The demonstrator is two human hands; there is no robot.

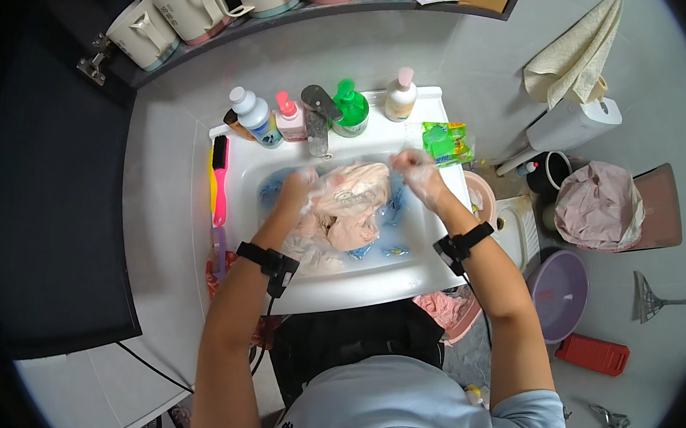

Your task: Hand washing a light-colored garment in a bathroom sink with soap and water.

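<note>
A wet pale peach garment (351, 207) is bunched up in the white sink (338, 289), partly in cloudy, bluish water. Blue cloth (395, 202) shows under the surface around it. At the garment's left edge, my left hand (300, 185) is curled and soapy, closed on the fabric; motion smears its fingers a little. Raised over the basin's right side is my right hand (417, 173), closed and covered with suds, apart from the main bunch. What its fingers hold, if anything, is hidden.
Behind the basin stand a grey faucet (318, 125), a green pump bottle (351, 110) and other bottles. A pink brush (218, 185) lies on the left rim, a green packet (448, 144) on the right. Mugs (194, 5) line the shelf above. A purple basin (558, 297) sits at right.
</note>
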